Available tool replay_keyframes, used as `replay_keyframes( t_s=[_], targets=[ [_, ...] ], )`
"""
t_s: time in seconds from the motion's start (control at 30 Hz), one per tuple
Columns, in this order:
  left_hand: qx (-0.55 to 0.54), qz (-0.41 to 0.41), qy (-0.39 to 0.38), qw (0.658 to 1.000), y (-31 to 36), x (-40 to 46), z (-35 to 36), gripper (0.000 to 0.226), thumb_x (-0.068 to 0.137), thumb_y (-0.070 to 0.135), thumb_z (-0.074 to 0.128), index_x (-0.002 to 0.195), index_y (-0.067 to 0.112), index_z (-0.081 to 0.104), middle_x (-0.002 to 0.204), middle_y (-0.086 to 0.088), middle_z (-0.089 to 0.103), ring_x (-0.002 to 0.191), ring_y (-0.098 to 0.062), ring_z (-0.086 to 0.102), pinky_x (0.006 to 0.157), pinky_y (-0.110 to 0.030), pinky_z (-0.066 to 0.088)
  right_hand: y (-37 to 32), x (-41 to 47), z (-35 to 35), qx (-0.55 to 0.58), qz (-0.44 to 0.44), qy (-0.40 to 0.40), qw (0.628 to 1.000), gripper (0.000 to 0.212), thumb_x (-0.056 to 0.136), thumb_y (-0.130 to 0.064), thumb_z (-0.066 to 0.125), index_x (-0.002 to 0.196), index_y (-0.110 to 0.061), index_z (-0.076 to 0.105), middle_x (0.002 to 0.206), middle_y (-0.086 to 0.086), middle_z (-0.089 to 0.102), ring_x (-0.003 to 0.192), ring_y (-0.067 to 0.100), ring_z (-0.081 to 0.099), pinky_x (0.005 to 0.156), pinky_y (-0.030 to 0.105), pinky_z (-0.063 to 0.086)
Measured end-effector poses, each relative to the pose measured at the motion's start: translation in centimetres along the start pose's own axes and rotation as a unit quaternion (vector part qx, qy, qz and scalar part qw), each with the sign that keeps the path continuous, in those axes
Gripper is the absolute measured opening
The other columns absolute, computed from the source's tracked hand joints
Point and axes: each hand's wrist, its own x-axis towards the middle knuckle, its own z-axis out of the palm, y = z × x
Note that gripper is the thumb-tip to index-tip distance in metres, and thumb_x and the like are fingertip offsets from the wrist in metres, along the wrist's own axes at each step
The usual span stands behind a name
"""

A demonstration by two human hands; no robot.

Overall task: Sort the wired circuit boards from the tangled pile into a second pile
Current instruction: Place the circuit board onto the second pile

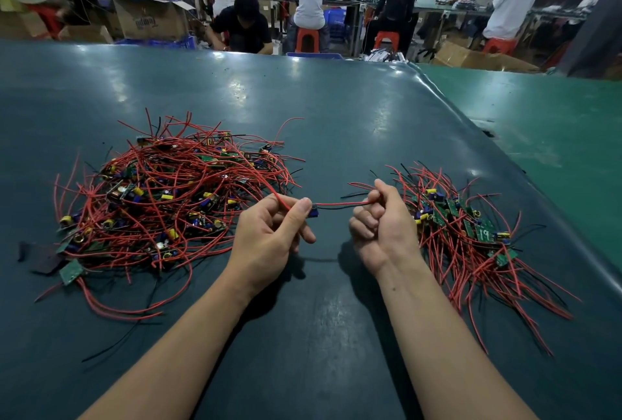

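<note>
Red insulated wire dominates the scene: thin, springy strands looping out of a tangled pile (161, 204) on the left of the dark teal, glossy table (336, 109). Among the strands lie small green circuit boards carrying yellow and blue cylindrical parts. A second pile (471, 234) sits on the right, its wires lying more nearly parallel and fanning toward the near edge; one flat green board there bears a white handwritten number.

Between the two piles a single wired board (313, 210) hangs above the table, small and blue-dark at its visible end. The left hand (269, 234) pinches it between thumb and curled fingers, with a red wire arching back from that grip into the tangled pile. The right hand (380, 221) is curled into a fist round the board's red and black leads, which stretch taut and nearly level from one grip to the other. The right hand is just beside the second pile, its knuckles near the closest wires.

Stray black wires lie on the table near the left pile. A lighter green surface (555, 136) adjoins the table on the right. Beyond the far edge, seated people work at long benches, with orange stools (308, 37) and cardboard boxes (151, 20) about.
</note>
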Motion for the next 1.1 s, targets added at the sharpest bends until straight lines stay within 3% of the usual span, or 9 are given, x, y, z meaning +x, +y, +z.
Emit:
replay_keyframes(
  t_s=[0.13, 0.27, 0.37, 0.53, 0.6, 0.7, 0.77, 0.87, 1.1],
  targets=[
    [-0.016, -0.002, 0.021, 1.0, -0.1, 0.2, -0.1, 0.018, 0.086, 0.032, 0.063, 0.081, 0.015, 0.06, 0.058, -0.007, 0.066, 0.041, -0.012, 0.045, 0.043, -0.018, 0.038, 0.1, 0.2, -0.3, -0.053, -0.072, -0.006, 0.996, 0.035, 0.102, -0.025, 0.048, 0.076, -0.006, 0.062, 0.046, -0.006, 0.045, 0.033, 0.004, 0.03, 0.032, 0.015, 0.022],
    [-0.013, 0.0, 0.038, 0.999, -0.2, 0.4, -0.2, 0.014, 0.091, 0.024, 0.063, 0.08, 0.016, 0.059, 0.057, -0.006, 0.066, 0.04, -0.01, 0.045, 0.042, -0.016, 0.037, 0.5, 0.3, -0.3, -0.138, -0.155, 0.027, 0.978, 0.036, 0.103, -0.02, 0.048, 0.074, -0.007, 0.065, 0.047, -0.005, 0.052, 0.034, 0.005, 0.033, 0.035, 0.013, 0.025],
    [-0.022, 0.002, 0.036, 0.999, -0.1, 0.3, -0.2, 0.015, 0.088, 0.029, 0.063, 0.08, 0.016, 0.06, 0.057, -0.006, 0.065, 0.04, -0.01, 0.046, 0.043, -0.017, 0.038, 0.5, 0.2, -0.1, -0.108, -0.121, 0.042, 0.986, 0.038, 0.103, -0.02, 0.045, 0.069, -0.009, 0.058, 0.044, -0.003, 0.045, 0.031, 0.007, 0.03, 0.034, 0.013, 0.024],
    [-0.02, 0.005, 0.022, 1.0, 0.1, 0.1, -0.1, 0.019, 0.085, 0.033, 0.064, 0.081, 0.014, 0.062, 0.057, -0.007, 0.066, 0.04, -0.011, 0.046, 0.043, -0.016, 0.038, 0.5, -0.2, -0.2, -0.005, 0.035, -0.003, 0.999, 0.045, 0.103, -0.03, 0.042, 0.06, -0.017, 0.04, 0.036, -0.007, 0.028, 0.026, 0.005, 0.021, 0.026, 0.014, 0.015],
    [-0.034, 0.007, 0.044, 0.998, 0.2, 0.3, -0.2, 0.02, 0.085, 0.032, 0.063, 0.083, 0.012, 0.06, 0.057, -0.006, 0.065, 0.039, -0.01, 0.046, 0.042, -0.016, 0.037, 0.5, -0.2, -0.2, -0.026, 0.024, -0.024, 0.999, 0.047, 0.101, -0.043, 0.043, 0.064, -0.015, 0.049, 0.04, -0.005, 0.034, 0.029, 0.006, 0.025, 0.028, 0.015, 0.02],
    [-0.065, 0.004, 0.073, 0.995, 0.1, 0.6, -0.5, 0.02, 0.085, 0.032, 0.062, 0.084, 0.011, 0.059, 0.057, -0.005, 0.065, 0.038, -0.009, 0.046, 0.041, -0.017, 0.037, 0.7, -0.7, 0.0, -0.174, -0.014, -0.08, 0.981, 0.052, 0.081, -0.062, 0.051, 0.089, -0.013, 0.066, 0.054, -0.005, 0.053, 0.036, 0.006, 0.038, 0.034, 0.016, 0.028],
    [-0.049, 0.013, 0.061, 0.997, 0.0, 0.5, -0.4, 0.019, 0.085, 0.031, 0.063, 0.083, 0.013, 0.06, 0.057, -0.006, 0.065, 0.039, -0.009, 0.046, 0.041, -0.016, 0.038, 1.7, -1.2, 0.1, -0.255, -0.017, -0.115, 0.96, 0.045, 0.075, -0.052, 0.064, 0.097, -0.013, 0.069, 0.061, -0.004, 0.06, 0.039, 0.006, 0.043, 0.036, 0.016, 0.031],
    [-0.016, 0.018, 0.039, 0.999, -0.1, 0.3, -0.2, 0.018, 0.085, 0.031, 0.064, 0.081, 0.014, 0.062, 0.057, -0.006, 0.065, 0.04, -0.009, 0.047, 0.042, -0.017, 0.039, 2.5, -1.5, 0.2, -0.264, -0.041, -0.127, 0.955, 0.014, 0.091, -0.02, 0.064, 0.089, -0.01, 0.073, 0.059, -0.002, 0.061, 0.039, 0.006, 0.042, 0.036, 0.015, 0.032],
    [-0.024, 0.024, 0.051, 0.998, -0.1, 0.2, -0.1, 0.018, 0.085, 0.032, 0.063, 0.08, 0.015, 0.061, 0.056, -0.007, 0.064, 0.041, -0.011, 0.043, 0.042, -0.017, 0.036, 0.6, -0.2, -0.3, -0.158, -0.112, -0.032, 0.981, 0.023, 0.096, -0.016, 0.06, 0.079, -0.007, 0.072, 0.055, -0.004, 0.057, 0.041, 0.003, 0.041, 0.036, 0.015, 0.031]
  ],
)
